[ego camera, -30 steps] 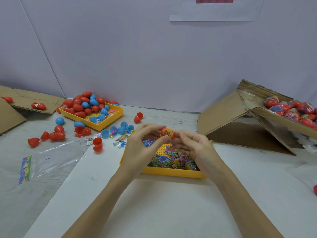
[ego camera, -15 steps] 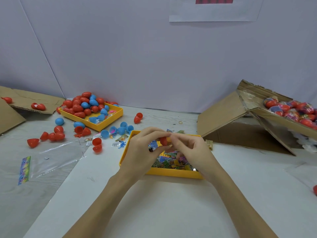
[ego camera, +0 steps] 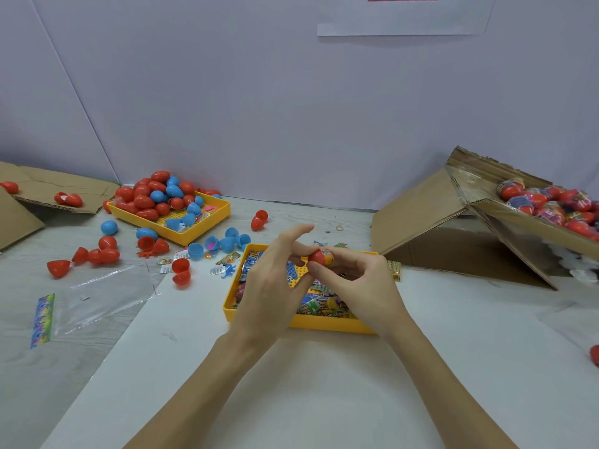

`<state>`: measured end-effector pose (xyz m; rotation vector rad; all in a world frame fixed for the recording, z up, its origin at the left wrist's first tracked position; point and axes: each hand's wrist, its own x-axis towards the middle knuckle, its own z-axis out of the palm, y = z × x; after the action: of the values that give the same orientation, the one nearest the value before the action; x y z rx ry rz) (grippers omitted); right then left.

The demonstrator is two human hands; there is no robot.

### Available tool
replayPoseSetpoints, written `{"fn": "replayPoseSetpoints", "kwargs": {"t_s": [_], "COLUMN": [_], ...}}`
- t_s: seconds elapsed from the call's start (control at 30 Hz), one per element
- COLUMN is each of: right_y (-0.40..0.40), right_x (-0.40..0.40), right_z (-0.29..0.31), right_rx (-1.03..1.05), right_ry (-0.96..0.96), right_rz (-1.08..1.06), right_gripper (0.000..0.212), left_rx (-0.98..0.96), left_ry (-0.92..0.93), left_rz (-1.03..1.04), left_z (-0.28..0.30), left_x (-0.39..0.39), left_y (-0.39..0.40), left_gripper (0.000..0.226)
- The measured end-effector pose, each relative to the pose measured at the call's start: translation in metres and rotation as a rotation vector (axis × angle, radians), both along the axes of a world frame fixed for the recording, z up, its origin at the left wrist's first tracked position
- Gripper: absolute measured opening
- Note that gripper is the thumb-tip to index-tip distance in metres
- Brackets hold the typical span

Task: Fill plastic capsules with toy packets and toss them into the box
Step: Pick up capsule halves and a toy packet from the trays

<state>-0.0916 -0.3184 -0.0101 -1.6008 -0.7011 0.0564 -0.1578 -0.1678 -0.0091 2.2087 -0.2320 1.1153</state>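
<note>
Both my hands meet above the near yellow tray (ego camera: 324,325), which holds several toy packets (ego camera: 319,304). My right hand (ego camera: 355,286) pinches a red capsule (ego camera: 319,257) with an orange packet showing at its right end. My left hand (ego camera: 272,280) touches the capsule's left side with thumb and lower fingers, its index finger raised. The tilted cardboard box (ego camera: 479,202) at the right holds several filled capsules (ego camera: 547,202).
A far yellow tray (ego camera: 207,223) at the left is heaped with red and blue capsule halves; more lie scattered on the table (ego camera: 107,251). A clear plastic bag (ego camera: 97,296) lies front left. Flattened cardboard (ego camera: 45,189) sits far left. A red capsule (ego camera: 594,354) lies at the right edge.
The hands lowered slightly toward the tray while pressing the capsule together. The orange packet stuck out more before; now mostly the red shell shows, and my left index finger has lifted.
</note>
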Motion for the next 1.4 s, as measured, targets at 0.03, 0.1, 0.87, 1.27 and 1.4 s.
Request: {"fn": "replayPoseSetpoints", "kwargs": {"t_s": [0.03,0.1,0.87,1.27,1.4], "right_y": [0.0,0.0,0.0,0.003,0.003], "right_x": [0.0,0.0,0.009,0.001,0.001], "right_z": [0.0,-0.001,-0.014,-0.011,-0.01], "right_rx": [0.003,-0.002,-0.156,-0.197,-0.199], "right_ry": [-0.002,-0.013,-0.114,-0.26,-0.269], "right_rz": [0.0,-0.005,-0.09,-0.149,-0.165], "right_gripper": [0.02,0.024,0.054,0.027,0.018], "left_rx": [0.004,0.019,0.184,0.299,0.309], "left_ry": [-0.007,-0.013,0.043,0.049,0.067], "left_rz": [0.008,0.02,-0.027,0.007,-0.012], "left_z": [-0.001,-0.002,0.011,0.01,0.009], "left_x": [0.0,0.001,-0.001,-0.001,-0.001], "left_y": [0.0,0.0,0.021,0.021,0.023], "left_gripper": [0.069,0.069,0.015,0.014,0.016]}}
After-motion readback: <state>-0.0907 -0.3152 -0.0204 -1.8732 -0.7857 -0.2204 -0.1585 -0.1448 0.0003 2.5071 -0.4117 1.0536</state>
